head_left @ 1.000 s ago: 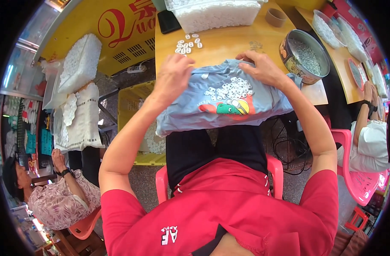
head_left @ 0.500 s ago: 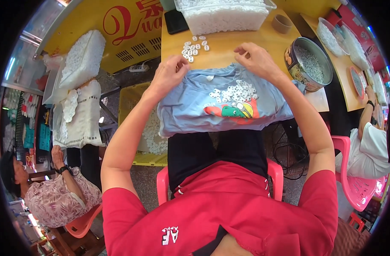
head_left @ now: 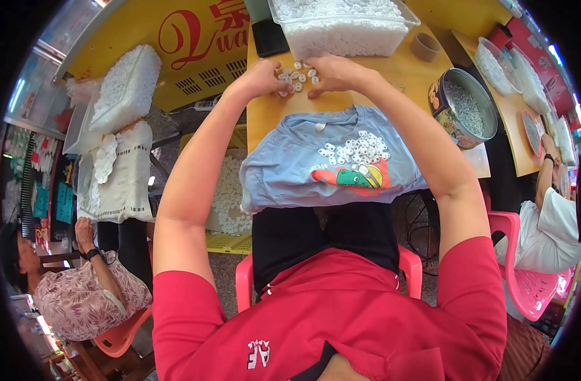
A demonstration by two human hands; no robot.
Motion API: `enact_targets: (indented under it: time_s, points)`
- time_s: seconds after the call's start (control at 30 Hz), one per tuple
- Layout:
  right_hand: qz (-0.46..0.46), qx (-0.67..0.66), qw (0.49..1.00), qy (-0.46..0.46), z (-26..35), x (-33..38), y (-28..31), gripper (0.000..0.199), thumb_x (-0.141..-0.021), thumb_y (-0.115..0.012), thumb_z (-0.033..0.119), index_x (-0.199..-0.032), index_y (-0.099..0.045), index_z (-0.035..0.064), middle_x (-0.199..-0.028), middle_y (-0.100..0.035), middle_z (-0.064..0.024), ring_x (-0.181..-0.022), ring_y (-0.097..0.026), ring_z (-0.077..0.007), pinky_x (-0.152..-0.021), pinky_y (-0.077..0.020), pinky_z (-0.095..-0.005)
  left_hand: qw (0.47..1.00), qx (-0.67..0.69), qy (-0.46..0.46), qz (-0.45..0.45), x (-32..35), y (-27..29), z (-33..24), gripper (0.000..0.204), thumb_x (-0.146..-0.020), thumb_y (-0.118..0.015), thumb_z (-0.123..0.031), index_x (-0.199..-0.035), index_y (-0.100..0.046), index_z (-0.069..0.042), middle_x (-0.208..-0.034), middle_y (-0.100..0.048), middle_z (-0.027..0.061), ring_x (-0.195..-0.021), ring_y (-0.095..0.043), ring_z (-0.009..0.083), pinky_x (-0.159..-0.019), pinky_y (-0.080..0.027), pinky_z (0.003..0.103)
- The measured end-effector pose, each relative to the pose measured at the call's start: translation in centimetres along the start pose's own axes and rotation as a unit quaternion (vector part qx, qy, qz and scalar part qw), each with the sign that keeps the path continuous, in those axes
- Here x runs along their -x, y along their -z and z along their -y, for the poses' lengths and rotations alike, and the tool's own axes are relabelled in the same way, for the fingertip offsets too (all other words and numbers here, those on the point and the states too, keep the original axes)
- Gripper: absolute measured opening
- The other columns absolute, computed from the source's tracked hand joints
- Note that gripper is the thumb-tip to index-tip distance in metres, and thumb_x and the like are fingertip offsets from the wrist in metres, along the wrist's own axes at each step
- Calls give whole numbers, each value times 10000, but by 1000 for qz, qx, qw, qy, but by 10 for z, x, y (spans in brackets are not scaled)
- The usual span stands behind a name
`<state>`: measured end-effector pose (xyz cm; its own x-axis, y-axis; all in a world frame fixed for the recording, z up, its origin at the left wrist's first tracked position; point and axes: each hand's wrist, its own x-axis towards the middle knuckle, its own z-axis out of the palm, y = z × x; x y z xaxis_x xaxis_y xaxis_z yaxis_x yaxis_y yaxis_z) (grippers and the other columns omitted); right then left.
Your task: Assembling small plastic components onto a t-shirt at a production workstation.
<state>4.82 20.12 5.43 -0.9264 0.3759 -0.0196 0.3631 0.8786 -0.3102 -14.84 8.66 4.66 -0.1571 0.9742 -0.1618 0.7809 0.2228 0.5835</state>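
Observation:
A light blue cloth (head_left: 290,171) with a colourful picture hangs over the near edge of the yellow table (head_left: 392,82) and my lap. A heap of small white rings (head_left: 360,149) lies on it. Beyond the cloth, several loose white rings (head_left: 297,73) sit on the table. My left hand (head_left: 262,79) rests at their left side and my right hand (head_left: 331,73) at their right, fingers bent down onto the rings. Whether either hand holds a ring is hidden.
A clear tub of white pieces (head_left: 344,25) stands behind the hands, a dark phone (head_left: 269,37) to its left, a tape roll (head_left: 425,46) and a round tin of rings (head_left: 465,108) to the right. Other people sit at lower left (head_left: 81,286) and right (head_left: 554,216).
Both hands left the blue cloth and reached forward to the loose rings farther up the table. The view tilted so the table looks nearer.

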Motion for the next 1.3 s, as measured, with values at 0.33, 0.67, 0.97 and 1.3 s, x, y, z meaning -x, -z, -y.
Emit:
enact_targets:
  time_s: [0.33,0.67,0.97,1.3]
  points:
    - [80,-48,995,-43,5,-35,-3,521,-681,-841,273,-1086,-672,-6,-890,-717,-184,-786,-710,-306,-707,-565,-401,997,43,39,43,-28,-2,1,610,-843,-795,-186,-1297,-545,136,-1055,-698,200,-799,-714,203,-695,-599,308]
    - [73,-37,994,-75,-3,-45,-10,374,-675,-803,205,-966,-713,-12,-808,-725,-182,-718,-726,-282,-698,-573,-387,996,18,7,92,-31,-2,-25,582,-775,-810,-160,-1236,-574,104,-949,-707,171,-803,-714,195,-736,-613,311]
    - [59,-97,982,-152,6,-42,-9,330,-725,-788,147,-1008,-742,-18,-845,-740,-173,-778,-745,-230,-758,-596,-337,997,34,19,72,-45,-15,-21,364,-779,-729,-60,-1109,-656,77,-951,-713,136,-808,-707,181,-746,-602,306]
    - [59,-481,862,-153,2,-9,-7,257,-788,-783,85,-977,-726,-79,-922,-732,-161,-786,-726,-242,-720,-624,-306,944,301,72,113,-18,-5,-21,329,-852,-753,-74,-1124,-653,83,-1018,-702,133,-932,-702,197,-850,-600,305]
